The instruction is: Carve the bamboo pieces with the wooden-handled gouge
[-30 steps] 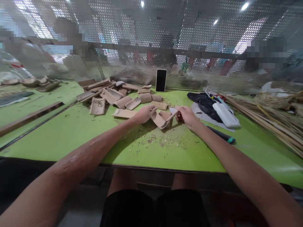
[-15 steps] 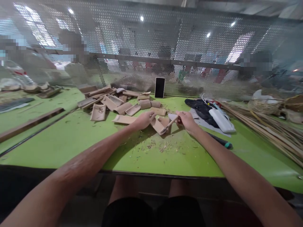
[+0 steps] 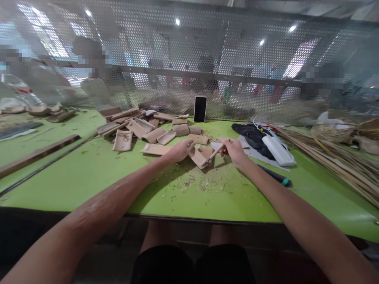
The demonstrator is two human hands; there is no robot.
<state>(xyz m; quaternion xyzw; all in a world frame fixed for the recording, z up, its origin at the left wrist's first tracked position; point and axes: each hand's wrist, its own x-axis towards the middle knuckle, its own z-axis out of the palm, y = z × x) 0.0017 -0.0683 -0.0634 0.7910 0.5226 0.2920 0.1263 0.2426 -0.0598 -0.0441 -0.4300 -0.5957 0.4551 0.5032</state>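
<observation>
My left hand (image 3: 182, 150) grips the far left end of a split bamboo piece (image 3: 197, 158), which lies tilted over the green table. In my right hand (image 3: 232, 150) is a carving gouge (image 3: 214, 154) with a light wooden handle. Its metal tip touches or almost touches the near end of the bamboo piece. Another bamboo piece (image 3: 207, 151) shows just behind. Wood shavings (image 3: 204, 183) are scattered on the table in front of my hands.
Split bamboo pieces (image 3: 154, 135) are heaped at the back left. A phone (image 3: 200, 109) stands against the perforated metal screen (image 3: 166, 51). To the right lie dark gloves (image 3: 251, 138), a white object (image 3: 278, 151), a dark-handled tool (image 3: 275, 176) and long bamboo strips (image 3: 331, 157).
The gouge's tip has shifted very slightly along the bamboo piece. Both hands keep their places and their hold; the camera view has moved a little.
</observation>
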